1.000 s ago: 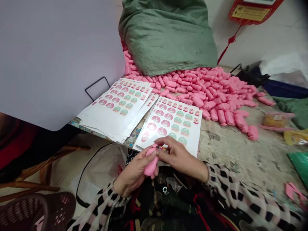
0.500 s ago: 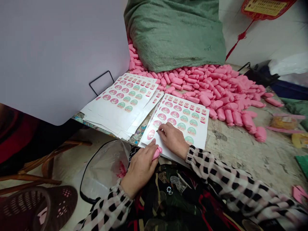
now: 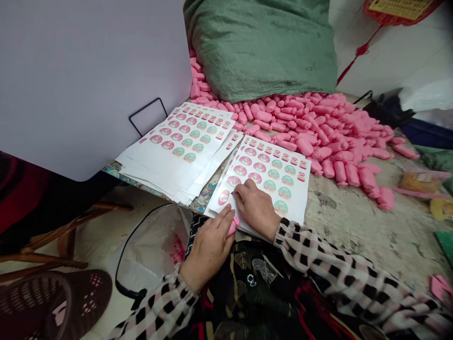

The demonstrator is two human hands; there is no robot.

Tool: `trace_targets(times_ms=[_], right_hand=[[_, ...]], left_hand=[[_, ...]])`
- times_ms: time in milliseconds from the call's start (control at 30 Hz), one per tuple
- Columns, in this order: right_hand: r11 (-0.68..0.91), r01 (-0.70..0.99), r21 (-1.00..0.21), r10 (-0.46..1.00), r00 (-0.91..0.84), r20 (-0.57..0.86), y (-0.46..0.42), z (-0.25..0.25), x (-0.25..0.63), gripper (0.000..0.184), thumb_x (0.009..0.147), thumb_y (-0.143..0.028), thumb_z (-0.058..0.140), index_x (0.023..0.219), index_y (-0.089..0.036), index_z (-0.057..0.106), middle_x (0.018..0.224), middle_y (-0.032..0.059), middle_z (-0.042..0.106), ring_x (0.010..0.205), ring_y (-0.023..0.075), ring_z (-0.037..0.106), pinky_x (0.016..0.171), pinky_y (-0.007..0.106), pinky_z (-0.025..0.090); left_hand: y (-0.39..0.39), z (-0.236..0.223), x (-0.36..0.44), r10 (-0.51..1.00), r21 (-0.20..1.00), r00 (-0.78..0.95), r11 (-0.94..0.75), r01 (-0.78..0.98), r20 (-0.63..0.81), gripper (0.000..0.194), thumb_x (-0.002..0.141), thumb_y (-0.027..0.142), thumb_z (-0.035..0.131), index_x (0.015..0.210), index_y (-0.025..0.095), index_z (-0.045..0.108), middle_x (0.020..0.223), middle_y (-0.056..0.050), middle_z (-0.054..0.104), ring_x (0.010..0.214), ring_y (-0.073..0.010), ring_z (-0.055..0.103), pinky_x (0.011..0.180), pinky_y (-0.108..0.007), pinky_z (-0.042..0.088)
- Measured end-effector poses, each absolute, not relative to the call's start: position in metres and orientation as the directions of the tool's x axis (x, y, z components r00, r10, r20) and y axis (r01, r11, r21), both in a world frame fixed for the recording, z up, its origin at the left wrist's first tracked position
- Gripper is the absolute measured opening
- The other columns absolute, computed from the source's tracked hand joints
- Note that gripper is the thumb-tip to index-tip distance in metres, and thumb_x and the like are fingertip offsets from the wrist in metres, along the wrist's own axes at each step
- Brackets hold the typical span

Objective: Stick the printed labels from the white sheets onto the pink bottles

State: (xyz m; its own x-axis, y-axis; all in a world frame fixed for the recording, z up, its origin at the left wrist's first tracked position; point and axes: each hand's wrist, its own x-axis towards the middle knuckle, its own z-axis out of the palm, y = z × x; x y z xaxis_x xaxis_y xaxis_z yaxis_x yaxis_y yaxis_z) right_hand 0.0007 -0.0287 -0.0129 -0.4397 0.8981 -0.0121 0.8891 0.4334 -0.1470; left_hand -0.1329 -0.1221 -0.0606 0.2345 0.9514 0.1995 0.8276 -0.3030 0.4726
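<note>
My left hand (image 3: 209,245) is closed around a pink capsule-shaped piece (image 3: 232,225) at the table's near edge; only the piece's tip shows. My right hand (image 3: 255,206) rests on a white sticker sheet (image 3: 293,193) printed with round pink and green stickers, its fingertips pinched at a sticker near the sheet's lower left. Whether a sticker is lifted I cannot tell. A large heap of the same pink pieces (image 3: 318,130) lies behind the sheet.
A stack of more sticker sheets (image 3: 177,151) lies left of the one in use. A green sack (image 3: 262,47) leans at the back. A clear bag on a black wire frame (image 3: 148,250) and a dark basket (image 3: 53,302) stand below the table edge.
A second ago both hands held the pink piece together over my lap. My right hand then moved onto the sticker sheet; my left hand came up to the table's edge with the piece.
</note>
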Motion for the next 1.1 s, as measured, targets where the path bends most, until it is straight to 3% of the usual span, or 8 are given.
trace_targets(times_ms=[367,700,1100], right_hand=[[0.393,0.881,-0.262,0.910,-0.413,-0.022,-0.035,-0.016,0.000,0.025,0.094,-0.034,0.035,0.093,-0.022,0.057,0.093,0.0041,0.055,0.074,0.0151,0.055,0.060,0.026,0.034],[0.283,0.823,-0.492,0.945,-0.327,-0.003,-0.040,-0.028,-0.004,0.018,0.090,-0.030,0.042,0.087,-0.022,0.058,0.089,0.0018,0.056,0.082,0.0143,0.054,0.069,0.025,0.036],[0.135,0.808,-0.574,0.958,-0.253,-0.131,-0.023,-0.018,-0.009,0.019,0.078,-0.039,0.056,0.072,-0.021,0.061,0.074,-0.0005,0.063,0.067,0.0135,0.053,0.057,0.025,0.030]], left_hand=[[-0.122,-0.066,-0.133,0.955,0.509,0.234,-0.296,0.808,0.184,0.047,0.086,0.019,0.044,0.133,0.018,0.042,0.137,-0.011,0.049,0.123,-0.0232,0.048,0.101,-0.040,0.042],[-0.117,-0.064,-0.133,0.952,0.622,0.240,-0.305,0.721,0.188,0.051,0.084,0.014,0.045,0.135,0.019,0.040,0.140,-0.008,0.046,0.129,-0.0191,0.041,0.107,-0.037,0.037],[-0.119,-0.068,-0.134,0.957,0.610,0.209,-0.289,0.738,0.200,0.048,0.084,0.017,0.047,0.132,0.022,0.043,0.140,-0.008,0.046,0.125,-0.0217,0.047,0.103,-0.040,0.041]])
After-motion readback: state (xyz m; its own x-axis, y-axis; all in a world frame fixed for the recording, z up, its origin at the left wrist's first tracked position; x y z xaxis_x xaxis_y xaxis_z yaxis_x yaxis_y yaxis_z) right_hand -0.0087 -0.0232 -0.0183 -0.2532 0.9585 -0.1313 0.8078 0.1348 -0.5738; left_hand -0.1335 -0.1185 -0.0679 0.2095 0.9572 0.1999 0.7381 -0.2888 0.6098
